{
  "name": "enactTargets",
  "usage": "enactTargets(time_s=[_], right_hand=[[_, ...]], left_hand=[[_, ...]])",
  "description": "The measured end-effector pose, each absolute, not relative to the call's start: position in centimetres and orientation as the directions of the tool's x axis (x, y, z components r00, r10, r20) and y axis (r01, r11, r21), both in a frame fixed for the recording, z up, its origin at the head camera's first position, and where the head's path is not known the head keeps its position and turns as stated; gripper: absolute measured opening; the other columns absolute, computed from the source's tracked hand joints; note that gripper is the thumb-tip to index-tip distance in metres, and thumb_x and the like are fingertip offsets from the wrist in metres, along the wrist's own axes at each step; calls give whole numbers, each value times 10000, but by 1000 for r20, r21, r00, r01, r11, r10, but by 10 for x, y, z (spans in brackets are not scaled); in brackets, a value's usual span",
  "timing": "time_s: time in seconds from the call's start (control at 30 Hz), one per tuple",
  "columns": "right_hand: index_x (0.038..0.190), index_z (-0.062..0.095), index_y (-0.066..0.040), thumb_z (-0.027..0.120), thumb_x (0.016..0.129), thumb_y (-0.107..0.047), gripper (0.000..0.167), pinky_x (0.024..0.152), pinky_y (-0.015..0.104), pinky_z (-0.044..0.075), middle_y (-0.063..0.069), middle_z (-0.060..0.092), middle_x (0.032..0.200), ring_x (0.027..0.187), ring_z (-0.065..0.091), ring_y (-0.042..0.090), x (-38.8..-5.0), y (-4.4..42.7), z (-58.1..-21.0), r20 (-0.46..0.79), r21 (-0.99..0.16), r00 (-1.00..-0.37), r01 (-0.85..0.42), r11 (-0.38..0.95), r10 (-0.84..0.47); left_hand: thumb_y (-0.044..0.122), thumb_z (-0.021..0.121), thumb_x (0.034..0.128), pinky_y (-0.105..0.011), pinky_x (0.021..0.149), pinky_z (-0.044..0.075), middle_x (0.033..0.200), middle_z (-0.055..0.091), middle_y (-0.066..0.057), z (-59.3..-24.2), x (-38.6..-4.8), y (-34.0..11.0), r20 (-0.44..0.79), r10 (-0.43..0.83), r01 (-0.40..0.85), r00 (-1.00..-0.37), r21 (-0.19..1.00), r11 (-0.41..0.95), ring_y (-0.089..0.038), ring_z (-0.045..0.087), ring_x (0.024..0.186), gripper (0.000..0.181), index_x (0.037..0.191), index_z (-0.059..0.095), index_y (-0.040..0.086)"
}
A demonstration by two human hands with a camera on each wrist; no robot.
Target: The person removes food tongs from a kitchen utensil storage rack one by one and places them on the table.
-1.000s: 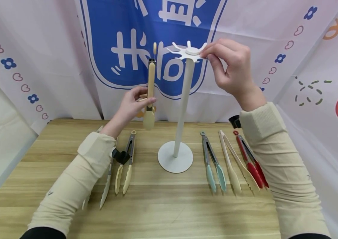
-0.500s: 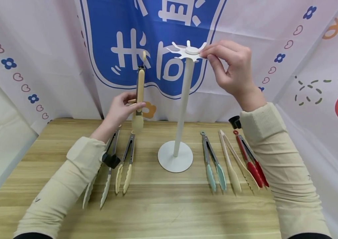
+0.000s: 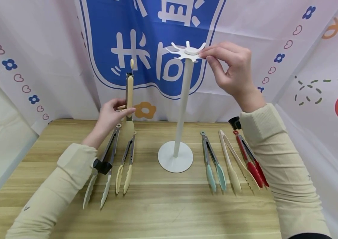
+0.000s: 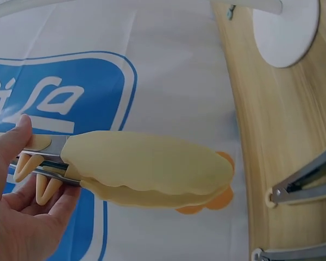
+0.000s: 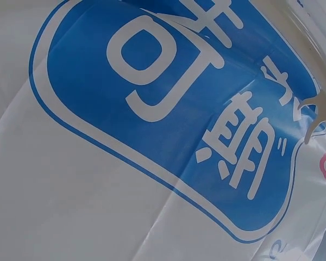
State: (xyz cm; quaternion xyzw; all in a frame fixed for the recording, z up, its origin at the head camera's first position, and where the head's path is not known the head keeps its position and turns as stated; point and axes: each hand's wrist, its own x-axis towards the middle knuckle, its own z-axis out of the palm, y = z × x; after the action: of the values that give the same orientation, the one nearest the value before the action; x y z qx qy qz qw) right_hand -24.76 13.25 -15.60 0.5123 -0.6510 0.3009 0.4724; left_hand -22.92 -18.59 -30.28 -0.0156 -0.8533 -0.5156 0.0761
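Observation:
My left hand [image 3: 108, 114] grips a pair of pale yellow tongs [image 3: 129, 96], upright, with the hanging ring at the top and the heads pointing down. In the left wrist view the tongs' scalloped heads [image 4: 146, 163] lie together, and fingers wrap the handle by two small looped parts. A white stand [image 3: 183, 106] with a round base and a ring of curved hooks [image 3: 191, 51] on top rises from the table. My right hand [image 3: 231, 68] pinches one of these hooks between thumb and fingers; the right wrist view shows only part of the hooks [image 5: 320, 111].
White-tipped tongs [image 3: 105, 192] and smaller yellow-tipped tongs [image 3: 128, 176] lie left of the stand on the wooden table [image 3: 163, 205]. To its right lie teal tongs [image 3: 221, 179], beige tongs [image 3: 231, 169] and red tongs [image 3: 254, 172]. A printed cloth [image 3: 163, 76] hangs behind.
My left hand has moved left and down with the yellow tongs, farther from the stand. The right hand keeps its pinch on the hook and the stand stays in place.

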Motion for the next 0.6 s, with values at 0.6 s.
enactTargets(time_s=[0.6], right_hand=[[766, 693, 33, 565, 814, 17, 137, 715, 247, 504, 129, 686, 772, 728, 640, 267, -249, 132, -158, 930, 104, -11, -951, 292, -369]], left_hand=[[394, 678, 798, -445, 939, 418, 1249, 488, -224, -315, -218, -210, 118, -92, 53, -989, 851, 523, -336, 465, 1135, 679, 1249, 452, -61]])
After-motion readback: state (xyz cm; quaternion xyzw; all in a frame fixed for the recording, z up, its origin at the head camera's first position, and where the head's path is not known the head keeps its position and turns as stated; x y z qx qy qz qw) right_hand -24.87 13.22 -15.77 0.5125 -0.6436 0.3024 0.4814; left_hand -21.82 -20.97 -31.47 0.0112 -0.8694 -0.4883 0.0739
